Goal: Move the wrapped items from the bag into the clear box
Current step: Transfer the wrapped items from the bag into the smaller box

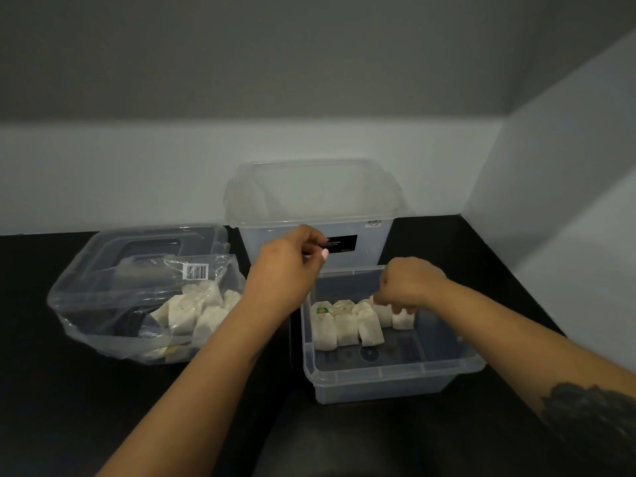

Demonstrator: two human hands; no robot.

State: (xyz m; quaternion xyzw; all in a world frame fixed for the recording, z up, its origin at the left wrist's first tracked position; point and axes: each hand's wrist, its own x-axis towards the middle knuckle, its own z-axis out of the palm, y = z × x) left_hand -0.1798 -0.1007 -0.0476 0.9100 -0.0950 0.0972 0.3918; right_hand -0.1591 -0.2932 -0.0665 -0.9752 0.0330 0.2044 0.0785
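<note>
— The wrapped items point(347, 321) are split now: a neat row stands along the far end of the clear box point(395, 368), and a loose heap waits in the bag point(137, 304) over on the left.

— What's the right hand point(409, 284) doing in there?

— It's down inside the box, fingers curled round the packet at the right end of the row point(402, 318), setting it beside the others, I'd say. The left hand point(292, 266) hangs above the gap between bag and box, fingers bent in; whether it pinches anything I can't tell.

— Any trouble ahead?

— The row looks easy to topple. A knuckle brushing its neighbours as that hand lifts out could knock them flat. And the bag is limp and crumpled, so reaching in one-handed might drag it across the black table point(51, 407) or spill packets.

— And those other tubs?

— A bigger lidded container point(313, 208) sits behind, and a lid point(144, 249) lies under the bag. Both out of the way.
</note>
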